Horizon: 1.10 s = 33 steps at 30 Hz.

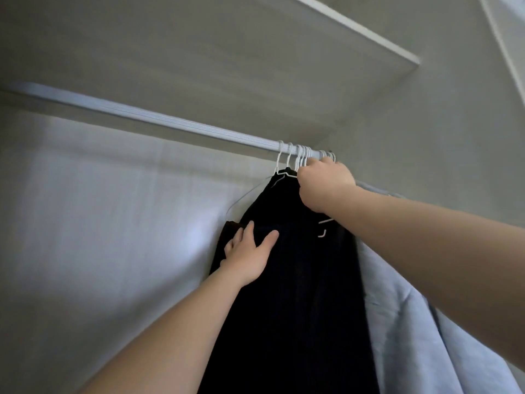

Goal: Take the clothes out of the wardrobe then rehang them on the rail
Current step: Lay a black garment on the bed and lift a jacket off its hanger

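A white rail runs across the wardrobe from the upper left to the right wall. Several white wire hangers are bunched at its right end. Dark clothes hang from them, with a light blue garment behind on the right. My right hand is curled round the hanger necks just under the rail. My left hand lies flat on the left side of the dark clothes, fingers spread.
A white shelf sits above the rail. The wardrobe's back wall is on the left and its side wall on the right. The rail's left stretch carries no hangers.
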Each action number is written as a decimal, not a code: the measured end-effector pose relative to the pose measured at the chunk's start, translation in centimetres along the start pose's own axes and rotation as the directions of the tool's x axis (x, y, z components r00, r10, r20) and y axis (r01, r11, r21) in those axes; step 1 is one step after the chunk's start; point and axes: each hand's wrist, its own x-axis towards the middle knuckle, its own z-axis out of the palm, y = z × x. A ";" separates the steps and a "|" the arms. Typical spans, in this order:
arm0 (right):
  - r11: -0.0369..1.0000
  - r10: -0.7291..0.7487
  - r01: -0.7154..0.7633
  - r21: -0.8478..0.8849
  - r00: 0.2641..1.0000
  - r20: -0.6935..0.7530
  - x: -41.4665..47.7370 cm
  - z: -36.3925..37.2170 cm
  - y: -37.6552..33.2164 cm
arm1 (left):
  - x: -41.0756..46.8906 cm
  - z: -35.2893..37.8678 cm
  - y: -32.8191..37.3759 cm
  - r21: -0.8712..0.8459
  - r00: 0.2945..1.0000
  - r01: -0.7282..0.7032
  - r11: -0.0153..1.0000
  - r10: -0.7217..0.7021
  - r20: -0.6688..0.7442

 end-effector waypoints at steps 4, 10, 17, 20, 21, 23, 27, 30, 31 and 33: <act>0.998 0.050 -0.049 -0.046 0.999 0.011 1.6 0.4 -0.9 | 0.3 1.1 0.0 -0.082 0.999 0.018 0.996 -0.014 0.048; 0.997 0.080 -0.079 0.011 0.995 -0.054 2.8 1.1 -1.1 | 0.4 1.3 -0.4 -0.172 0.997 0.016 0.985 -0.002 0.080; 0.964 0.149 -0.122 0.237 0.984 -0.097 3.9 0.7 -1.9 | 0.6 1.0 -1.0 -0.195 0.999 0.011 0.981 -0.003 0.041; 0.956 0.146 -0.105 0.275 0.980 -0.132 4.5 0.0 -2.2 | 1.1 0.6 -0.9 -0.201 1.000 -0.002 0.980 -0.002 -0.023; 0.952 0.145 -0.100 0.290 0.980 -0.138 4.7 -0.3 -2.3 | 1.2 0.4 -0.8 -0.193 0.999 -0.015 0.981 0.005 -0.053; 0.943 0.144 -0.089 0.320 0.978 -0.152 4.9 -1.0 -2.2 | 1.6 0.0 -0.7 -0.168 0.992 -0.045 0.985 0.025 -0.120; 0.924 0.145 -0.069 0.376 0.974 -0.176 4.1 -1.8 -1.7 | 1.6 -0.5 -0.5 -0.084 0.963 -0.116 0.990 0.091 -0.255; 0.910 0.133 -0.057 0.410 0.978 -0.159 2.0 -2.0 -0.9 | 0.6 -0.7 0.0 -0.043 0.928 -0.171 0.984 0.146 -0.344; 0.905 0.125 -0.050 0.423 0.980 -0.152 1.1 -2.2 -0.5 | 0.1 -0.8 0.2 -0.025 0.918 -0.185 0.982 0.164 -0.362; 0.885 0.121 -0.045 0.464 0.983 -0.135 -1.0 -2.6 0.3 | -1.0 -1.0 0.9 0.018 0.895 -0.217 0.976 0.207 -0.395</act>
